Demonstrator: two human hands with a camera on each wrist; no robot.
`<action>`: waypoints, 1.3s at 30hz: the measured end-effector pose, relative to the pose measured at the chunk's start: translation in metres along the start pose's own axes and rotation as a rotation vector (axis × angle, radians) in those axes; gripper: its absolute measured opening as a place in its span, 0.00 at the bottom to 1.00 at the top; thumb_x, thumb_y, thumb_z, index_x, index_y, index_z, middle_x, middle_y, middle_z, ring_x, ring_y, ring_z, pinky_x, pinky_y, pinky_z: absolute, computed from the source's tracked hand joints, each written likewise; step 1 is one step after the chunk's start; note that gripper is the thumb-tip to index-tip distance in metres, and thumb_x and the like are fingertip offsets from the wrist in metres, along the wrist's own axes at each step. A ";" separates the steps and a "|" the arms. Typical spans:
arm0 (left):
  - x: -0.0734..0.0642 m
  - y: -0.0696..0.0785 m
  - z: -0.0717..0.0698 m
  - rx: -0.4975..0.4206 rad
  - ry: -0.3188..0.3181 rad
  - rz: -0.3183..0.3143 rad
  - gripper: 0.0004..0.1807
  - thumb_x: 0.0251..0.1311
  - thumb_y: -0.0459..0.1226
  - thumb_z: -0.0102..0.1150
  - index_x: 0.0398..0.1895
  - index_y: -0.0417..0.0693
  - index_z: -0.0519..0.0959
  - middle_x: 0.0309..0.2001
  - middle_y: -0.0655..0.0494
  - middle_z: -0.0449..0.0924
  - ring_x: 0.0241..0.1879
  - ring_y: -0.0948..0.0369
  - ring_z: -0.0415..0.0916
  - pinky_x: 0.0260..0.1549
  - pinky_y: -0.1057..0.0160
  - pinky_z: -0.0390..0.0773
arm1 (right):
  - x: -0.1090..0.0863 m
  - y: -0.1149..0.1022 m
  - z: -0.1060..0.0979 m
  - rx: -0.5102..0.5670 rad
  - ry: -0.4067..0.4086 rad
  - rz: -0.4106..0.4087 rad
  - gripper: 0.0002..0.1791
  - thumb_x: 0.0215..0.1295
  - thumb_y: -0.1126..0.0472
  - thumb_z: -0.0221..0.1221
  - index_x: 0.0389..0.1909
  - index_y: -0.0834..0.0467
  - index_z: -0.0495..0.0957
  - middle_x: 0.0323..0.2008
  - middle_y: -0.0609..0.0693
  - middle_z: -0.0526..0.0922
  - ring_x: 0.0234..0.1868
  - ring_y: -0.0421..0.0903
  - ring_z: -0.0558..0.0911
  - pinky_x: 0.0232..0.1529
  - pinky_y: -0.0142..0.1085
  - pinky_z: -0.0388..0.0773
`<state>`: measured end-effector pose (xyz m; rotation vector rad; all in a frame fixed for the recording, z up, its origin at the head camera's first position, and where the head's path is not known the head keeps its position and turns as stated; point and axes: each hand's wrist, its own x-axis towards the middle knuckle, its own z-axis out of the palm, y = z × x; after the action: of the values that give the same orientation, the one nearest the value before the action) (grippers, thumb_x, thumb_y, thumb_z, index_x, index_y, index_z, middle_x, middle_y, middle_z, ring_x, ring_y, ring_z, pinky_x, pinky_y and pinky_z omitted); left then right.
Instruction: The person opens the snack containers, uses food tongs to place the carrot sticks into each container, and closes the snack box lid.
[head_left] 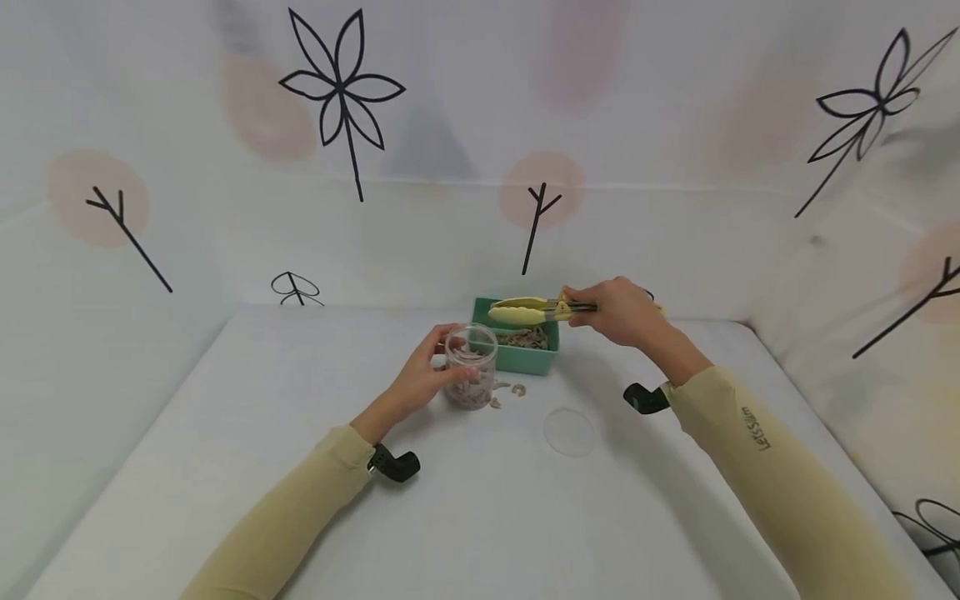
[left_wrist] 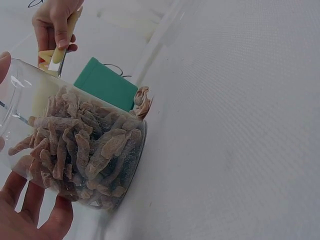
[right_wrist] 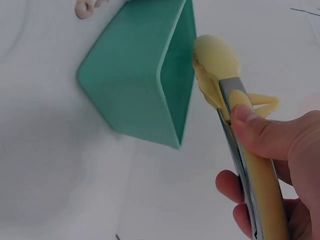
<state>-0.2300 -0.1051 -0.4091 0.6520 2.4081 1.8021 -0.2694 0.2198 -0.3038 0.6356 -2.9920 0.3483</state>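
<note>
Left sleeve point(head_left: 288, 510) and right sleeve point(head_left: 787, 483) snug, khaki-yellow, the latter with dark lettering point(head_left: 755, 428), bent black device point(head_left: 397, 466) at left wrist, similar black unit point(head_left: 645, 399) at right wrist, left hand point(head_left: 427, 375) and right hand point(head_left: 617, 310) bare.

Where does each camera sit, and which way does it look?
Head: on the person's head, facing forward and down at the jar, green box and tongs; left hand, right hand and sleeves show.
Left wrist: worn there, facing the jar; both hands show.
Right wrist: worn there, facing tongs and green box; right hand shows.
Both wrist views share the green box and tongs.
</note>
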 end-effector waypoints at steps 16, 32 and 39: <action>-0.001 0.000 0.000 0.000 0.002 -0.005 0.36 0.62 0.41 0.69 0.71 0.57 0.63 0.62 0.49 0.70 0.60 0.49 0.66 0.52 0.45 0.72 | -0.015 0.005 -0.010 0.072 0.017 0.001 0.31 0.63 0.55 0.68 0.66 0.56 0.72 0.56 0.60 0.80 0.38 0.49 0.81 0.29 0.39 0.71; 0.000 0.002 0.002 -0.003 -0.013 -0.012 0.36 0.64 0.39 0.66 0.72 0.55 0.61 0.63 0.46 0.69 0.59 0.50 0.66 0.51 0.47 0.72 | -0.040 -0.037 -0.031 0.206 0.024 -0.109 0.31 0.61 0.56 0.70 0.65 0.54 0.74 0.57 0.57 0.80 0.30 0.43 0.78 0.25 0.36 0.68; -0.001 0.000 0.001 0.006 -0.007 -0.010 0.36 0.64 0.40 0.66 0.72 0.56 0.61 0.63 0.44 0.68 0.59 0.49 0.65 0.51 0.46 0.71 | -0.043 -0.044 -0.022 0.175 0.017 -0.146 0.30 0.61 0.57 0.70 0.65 0.54 0.75 0.52 0.58 0.84 0.23 0.41 0.73 0.22 0.35 0.64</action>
<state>-0.2291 -0.1043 -0.4094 0.6449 2.4085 1.7863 -0.2119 0.2022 -0.2782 0.8561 -2.8977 0.6068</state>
